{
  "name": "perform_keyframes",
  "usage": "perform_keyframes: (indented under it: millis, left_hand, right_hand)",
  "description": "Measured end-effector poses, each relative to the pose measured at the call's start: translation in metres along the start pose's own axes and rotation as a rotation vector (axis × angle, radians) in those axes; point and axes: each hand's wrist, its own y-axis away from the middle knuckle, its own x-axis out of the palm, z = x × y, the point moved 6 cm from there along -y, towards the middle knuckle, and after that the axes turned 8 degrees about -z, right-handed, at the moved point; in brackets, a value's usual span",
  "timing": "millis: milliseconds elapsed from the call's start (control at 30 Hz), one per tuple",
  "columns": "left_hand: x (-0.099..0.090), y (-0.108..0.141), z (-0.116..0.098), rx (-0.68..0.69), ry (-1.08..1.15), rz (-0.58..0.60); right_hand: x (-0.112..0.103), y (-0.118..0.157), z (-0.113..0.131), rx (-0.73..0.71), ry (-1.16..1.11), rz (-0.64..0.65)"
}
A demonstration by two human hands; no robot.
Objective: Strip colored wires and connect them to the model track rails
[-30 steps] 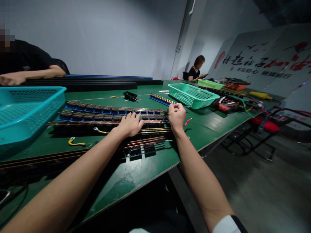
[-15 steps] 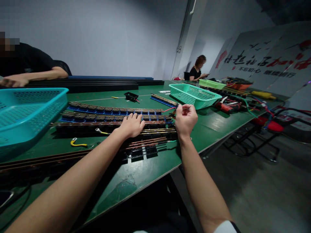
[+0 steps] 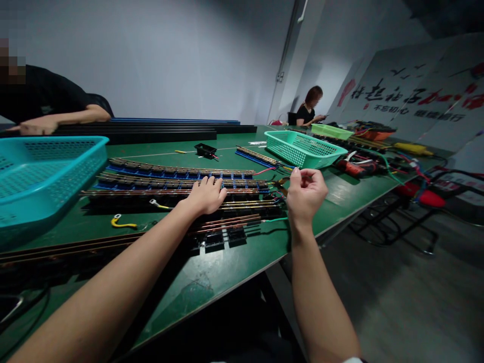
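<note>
My left hand lies with spread fingers on a row of long rails with blue and black bases. To the right of the rail ends, my right hand is raised, its thumb and fingers pinched together near some thin wires. What the pinch holds is too small to make out. Closer to me are copper-coloured rods on black blocks, with a green wire at their right end. A yellow wire with a metal lug lies at the left.
A blue basket stands at the left, a green basket behind my right hand. Red-handled tools lie right of it. A person's arm rests at the back left; another person sits far back. A red stool stands right.
My right hand has moved right, away from the rail ends, still pinched, and more of the wires shows. My left hand stays on the rails. The person's hand at the back left has shifted right.
</note>
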Motion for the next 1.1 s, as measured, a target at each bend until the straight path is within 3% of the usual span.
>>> perform_keyframes:
  millis: [233,467,667,800,933,1100]
  left_hand:
    - [-0.002,0.001,-0.002,-0.005,0.003,0.016]
    - [-0.001,0.001,-0.001,-0.001,0.011,0.004]
    - [0.001,0.000,-0.001,0.010,0.018,-0.017]
    - [0.001,0.000,0.000,0.012,0.016,-0.017]
    - [0.001,-0.001,0.000,0.009,0.021,-0.016]
    - [0.000,0.000,0.000,0.005,0.014,-0.010]
  right_hand:
    - [0.015,-0.007,-0.008,0.034,0.142,0.118]
    - [0.021,0.012,-0.003,-0.103,0.230,0.164]
    - [0.039,0.033,0.003,-0.337,0.207,0.491]
    - [0.044,0.041,0.002,-0.412,0.196,0.586]
    - [0.049,0.052,0.001,-0.510,0.206,0.762]
    - [0.050,0.058,-0.001,-0.568,0.242,0.827]
